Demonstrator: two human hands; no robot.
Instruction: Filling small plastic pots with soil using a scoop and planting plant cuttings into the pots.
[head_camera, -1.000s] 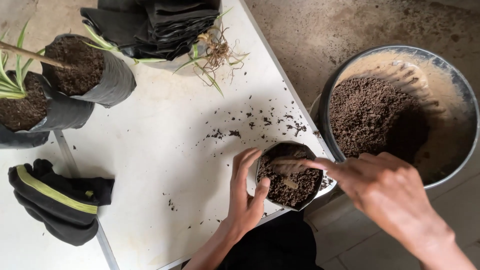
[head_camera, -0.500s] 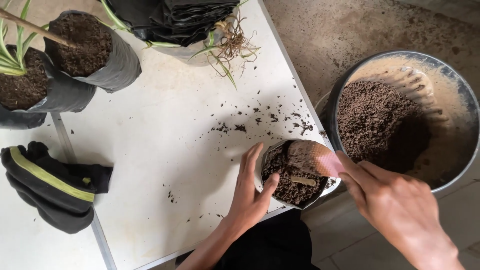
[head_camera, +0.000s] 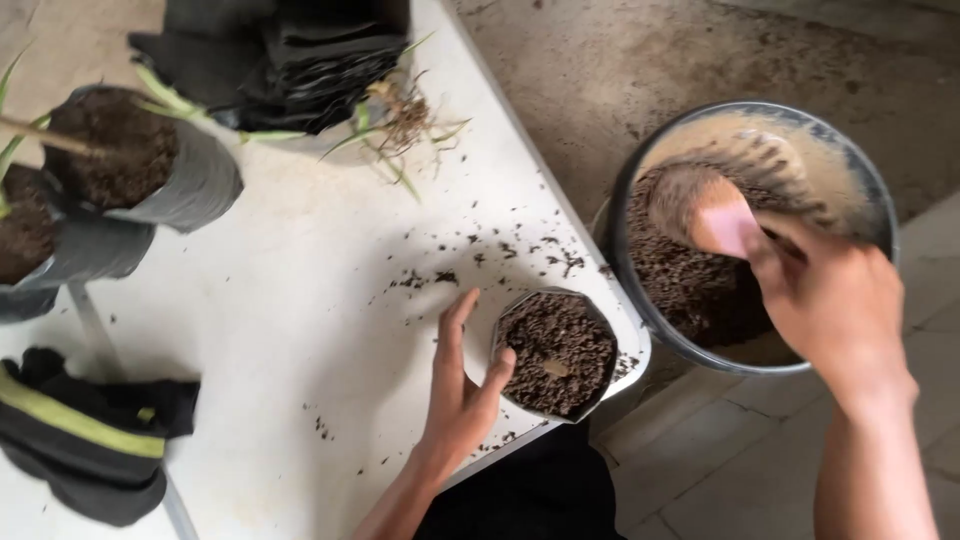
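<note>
A black grow bag (head_camera: 556, 352), nearly full of soil, stands at the white table (head_camera: 300, 300) edge. The left hand (head_camera: 460, 385) steadies its side, fingers loosely spread. The right hand (head_camera: 825, 300) grips a pink scoop (head_camera: 705, 210) dipped in the soil bucket (head_camera: 850, 160). Step judged: filling. Next calls for a loaded scoop carried level over the bag's mouth.

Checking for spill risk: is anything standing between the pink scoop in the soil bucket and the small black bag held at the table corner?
Nothing visible does. The right hand holds the pink scoop over the round metal bucket; only the bucket rim and bare table edge lie before the small black soil-filled bag, steadied by the left hand.
</note>
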